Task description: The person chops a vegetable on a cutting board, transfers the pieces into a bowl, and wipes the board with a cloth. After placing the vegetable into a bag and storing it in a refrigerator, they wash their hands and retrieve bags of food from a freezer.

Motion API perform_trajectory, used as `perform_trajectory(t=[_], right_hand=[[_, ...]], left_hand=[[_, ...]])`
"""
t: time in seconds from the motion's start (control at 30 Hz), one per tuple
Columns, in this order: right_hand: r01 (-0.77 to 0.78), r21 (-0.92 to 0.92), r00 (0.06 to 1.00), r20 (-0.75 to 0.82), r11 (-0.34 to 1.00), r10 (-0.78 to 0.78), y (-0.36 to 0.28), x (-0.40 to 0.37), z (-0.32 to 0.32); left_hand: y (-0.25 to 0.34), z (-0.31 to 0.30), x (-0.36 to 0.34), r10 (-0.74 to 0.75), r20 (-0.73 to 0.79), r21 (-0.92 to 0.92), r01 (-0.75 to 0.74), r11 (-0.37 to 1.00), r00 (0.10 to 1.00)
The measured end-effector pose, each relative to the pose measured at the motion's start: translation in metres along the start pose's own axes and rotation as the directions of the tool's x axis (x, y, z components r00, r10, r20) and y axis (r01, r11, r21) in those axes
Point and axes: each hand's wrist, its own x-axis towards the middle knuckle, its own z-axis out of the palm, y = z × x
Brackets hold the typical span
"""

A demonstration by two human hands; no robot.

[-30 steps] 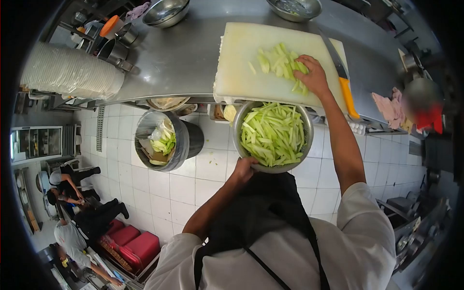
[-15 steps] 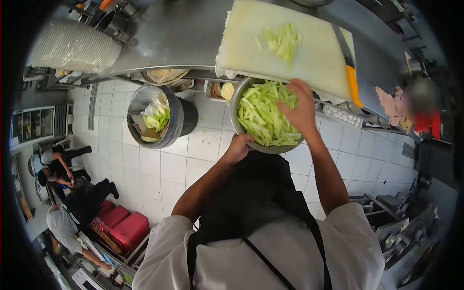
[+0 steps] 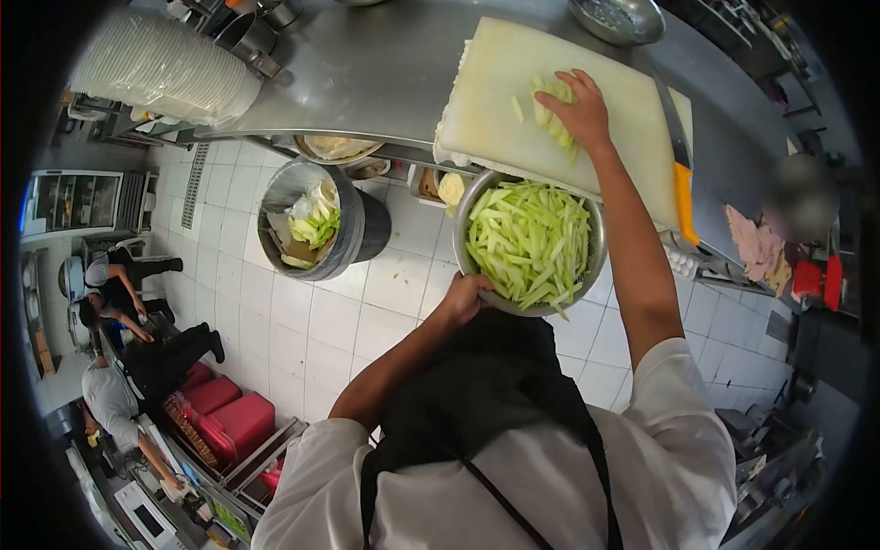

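Note:
A metal bowl (image 3: 598, 247) full of pale green vegetable strips (image 3: 527, 234) is held at the counter's edge, in front of my apron. My left hand (image 3: 466, 297) grips its lower left rim. On the white cutting board (image 3: 495, 73), my right hand (image 3: 579, 108) lies over a small pile of cut strips (image 3: 556, 128), its fingers curved around part of it. One loose strip (image 3: 517, 109) lies left of the pile. A knife with an orange handle (image 3: 685, 202) rests along the board's right side.
A lined bin (image 3: 346, 234) with scraps stands on the floor to the left. Stacked white containers (image 3: 165, 73) sit at the counter's left end, and another metal bowl (image 3: 632, 27) is behind the board. Co-workers (image 3: 115, 390) are at the far left, near red bins (image 3: 236, 426).
My right hand has moved from the bowl up to the pile on the board. The view has shifted, and the bowl's contents are more fully visible.

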Motion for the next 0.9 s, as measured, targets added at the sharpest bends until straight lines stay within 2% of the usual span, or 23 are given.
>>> perform_trajectory(t=[0.13, 0.23, 0.37, 0.43, 0.53, 0.67, 0.77, 0.8, 0.9], right_hand=[[0.068, 0.081, 0.996, 0.056, 0.994, -0.073, 0.018, -0.005, -0.006], [0.099, 0.112, 0.99, 0.088, 0.989, -0.109, 0.02, -0.022, -0.016], [0.064, 0.143, 0.99, 0.116, 0.988, -0.08, 0.01, -0.061, -0.031], [0.077, 0.137, 0.991, 0.101, 0.988, -0.091, 0.001, -0.084, -0.034], [0.11, 0.143, 0.992, 0.041, 0.984, -0.116, -0.015, -0.127, -0.033], [0.154, 0.17, 0.987, 0.02, 0.973, -0.159, -0.054, -0.186, -0.039], [0.097, 0.228, 0.995, -0.038, 0.969, -0.091, -0.049, -0.181, -0.028], [0.167, 0.225, 0.977, -0.167, 0.96, -0.13, -0.046, -0.163, -0.026], [0.196, 0.167, 0.956, -0.254, 0.966, -0.15, -0.044, -0.086, -0.022]], left_hand=[[0.003, 0.002, 0.001, -0.011, 0.065, -0.012, 0.012, 1.0, 0.998], [0.007, 0.003, -0.002, -0.04, 0.044, 0.012, 0.04, 0.999, 0.998], [0.004, -0.011, 0.008, -0.084, 0.024, 0.074, 0.082, 0.994, 0.996], [0.003, -0.016, 0.014, -0.082, -0.007, 0.108, 0.082, 0.991, 0.997], [0.011, -0.013, 0.009, -0.094, 0.06, 0.103, 0.087, 0.991, 0.994], [0.017, 0.004, -0.006, -0.019, 0.022, 0.095, 0.017, 0.995, 1.0], [0.022, 0.002, -0.008, -0.028, 0.027, 0.081, 0.026, 0.996, 0.999], [0.019, -0.005, -0.003, -0.035, 0.042, 0.05, 0.033, 0.998, 0.999], [0.017, -0.013, 0.001, -0.045, -0.003, 0.039, 0.045, 0.998, 0.999]])
